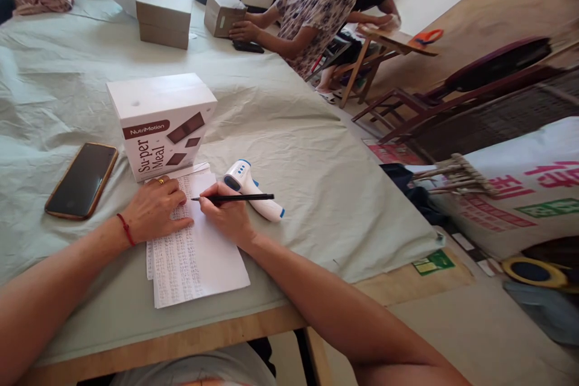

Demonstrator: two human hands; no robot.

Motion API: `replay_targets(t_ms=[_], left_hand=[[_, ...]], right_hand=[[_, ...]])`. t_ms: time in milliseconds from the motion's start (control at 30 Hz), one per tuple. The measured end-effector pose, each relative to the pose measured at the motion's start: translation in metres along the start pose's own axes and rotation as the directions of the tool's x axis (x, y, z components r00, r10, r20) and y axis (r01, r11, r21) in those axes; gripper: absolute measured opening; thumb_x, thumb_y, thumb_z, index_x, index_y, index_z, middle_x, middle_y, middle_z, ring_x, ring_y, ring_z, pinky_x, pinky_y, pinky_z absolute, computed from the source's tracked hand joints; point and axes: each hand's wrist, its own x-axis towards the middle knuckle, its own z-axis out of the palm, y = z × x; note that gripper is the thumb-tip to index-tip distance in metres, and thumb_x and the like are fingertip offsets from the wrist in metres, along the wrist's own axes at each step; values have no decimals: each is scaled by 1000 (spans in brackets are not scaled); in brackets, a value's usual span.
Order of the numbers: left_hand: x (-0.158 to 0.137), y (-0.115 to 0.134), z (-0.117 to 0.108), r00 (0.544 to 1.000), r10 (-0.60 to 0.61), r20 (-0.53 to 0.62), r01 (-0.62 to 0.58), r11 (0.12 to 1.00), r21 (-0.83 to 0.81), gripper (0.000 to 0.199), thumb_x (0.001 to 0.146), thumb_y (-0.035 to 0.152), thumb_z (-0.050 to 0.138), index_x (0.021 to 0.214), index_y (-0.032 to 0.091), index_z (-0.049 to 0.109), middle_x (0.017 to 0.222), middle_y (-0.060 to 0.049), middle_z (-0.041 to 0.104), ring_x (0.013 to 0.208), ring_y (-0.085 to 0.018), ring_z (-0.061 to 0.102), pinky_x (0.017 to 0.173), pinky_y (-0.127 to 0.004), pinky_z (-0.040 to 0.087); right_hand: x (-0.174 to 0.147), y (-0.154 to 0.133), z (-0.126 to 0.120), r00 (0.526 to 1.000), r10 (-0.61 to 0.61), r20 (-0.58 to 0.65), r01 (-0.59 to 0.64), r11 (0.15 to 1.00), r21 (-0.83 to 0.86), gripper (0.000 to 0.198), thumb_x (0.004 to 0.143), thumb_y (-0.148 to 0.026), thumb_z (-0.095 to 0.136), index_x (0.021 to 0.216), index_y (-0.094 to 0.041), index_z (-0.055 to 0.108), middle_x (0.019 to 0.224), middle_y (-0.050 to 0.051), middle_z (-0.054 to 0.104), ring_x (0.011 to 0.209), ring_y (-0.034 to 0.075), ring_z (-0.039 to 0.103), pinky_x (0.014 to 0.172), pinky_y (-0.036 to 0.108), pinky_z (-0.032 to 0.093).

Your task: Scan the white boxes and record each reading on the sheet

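My right hand (228, 217) grips a slim black pen (244, 197), its tip touching or just above a sheet of paper (217, 265). Columns of small handwriting fill the left part of that sheet; its right part is blank. On the upper left of the paper lies my left hand (156, 210), open, thumb apart from the fingers, with a ring and a red wrist string. Just behind the paper stands a white and brown NutriMotion box (163, 126). A white and blue infrared thermometer (253, 190) rests beside my right hand, partly hidden by the pen and hand.
A phone (82, 180) in a brown case lies left of my left hand. Farther back are a plain cardboard box (163, 21) and a person's hands on another box (224, 15). A pale cloth (307, 193) covers the table. Sacks (520, 187) and chairs stand at the right.
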Motion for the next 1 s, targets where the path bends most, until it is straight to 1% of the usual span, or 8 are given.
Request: replay_targets(t_ms=[167,367,533,700,833,1000], left_hand=[[0,0,1,1000,-14,-7,14,1000,-14,27,82,40,75,80,15,67,81,-6,66,80,-25,63,72,-37,49],[0,0,2,999,-30,-20,30,999,-26,27,81,40,74,77,16,64,79,-6,67,78,-24,63,69,-36,48],[0,1,3,999,-32,-20,31,999,-24,26,81,39,74,76,16,64,79,-6,67,79,-24,64,70,-36,48],[0,0,3,999,-18,-27,17,1000,-23,25,81,39,73,77,16,65,79,-6,67,79,-24,63,70,-36,48],[0,0,3,999,-33,-17,33,999,-27,26,81,39,74,77,16,64,78,-6,66,79,-25,63,69,-36,48],[0,0,3,1000,-22,-16,22,1000,-20,25,82,39,73,78,16,65,79,-6,67,80,-25,64,70,-36,48]], right_hand=[[0,-1,0,999,-28,29,28,1000,8,8,70,-32,57,69,-24,58,65,0,59,62,17,54,62,34,48],[-2,-3,-1,999,-24,41,25,999,-20,5,72,-30,57,69,-26,58,66,-1,62,63,17,55,65,34,50],[-2,-4,-1,998,-37,59,38,999,-23,5,72,-30,56,69,-27,58,66,0,62,63,18,55,63,34,50],[-2,-4,-1,998,-21,65,23,999,-34,5,73,-31,57,69,-27,58,65,-1,62,63,18,55,63,34,50],[-2,-3,-1,997,-17,73,18,1000,-21,6,74,-30,57,70,-27,59,67,-1,62,63,18,56,63,34,50],[-2,-3,-1,996,-33,78,35,999,-31,5,73,-29,57,69,-27,58,66,-1,62,63,17,55,63,34,50]])
